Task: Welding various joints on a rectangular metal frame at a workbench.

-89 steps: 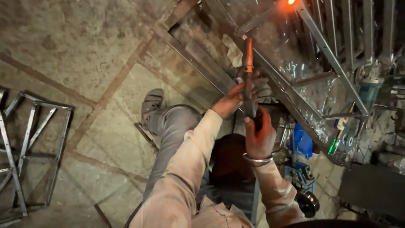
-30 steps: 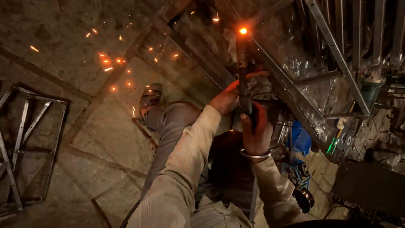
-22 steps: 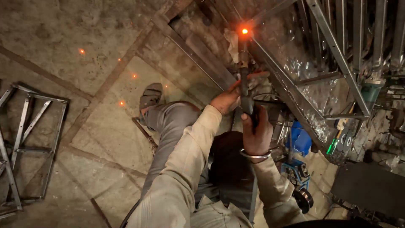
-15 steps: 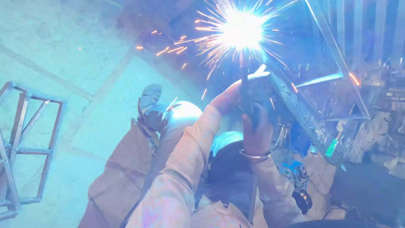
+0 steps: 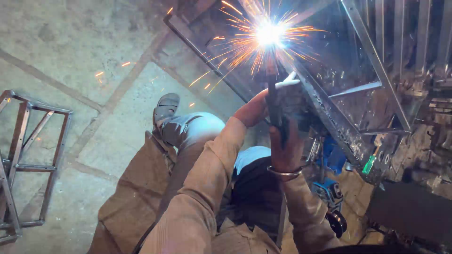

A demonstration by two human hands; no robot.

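My right hand [image 5: 285, 146], with a metal bangle on the wrist, grips a dark welding electrode holder [image 5: 277, 113] that points up. At the rod's tip a bright white arc [image 5: 269, 34] burns against a metal frame [image 5: 329, 110], throwing orange sparks outward. My left hand [image 5: 256, 106] reaches forward beside the holder and rests against the frame's bar just below the arc; what its fingers hold is hidden by the glare. Both arms wear tan sleeves.
My bent leg and grey shoe [image 5: 165, 107] rest on the stone floor [image 5: 70, 51]. A welded steel frame [image 5: 28, 155] stands at the left. Blue tools [image 5: 332, 193] and a green-handled screwdriver [image 5: 369, 163] lie lower right. Vertical metal bars [image 5: 414, 42] fill the upper right.
The rod's tip glowed orange a second ago, then the arc struck with blue-white glare. Now the arc still burns with less overall glare. Hands stay almost in place.
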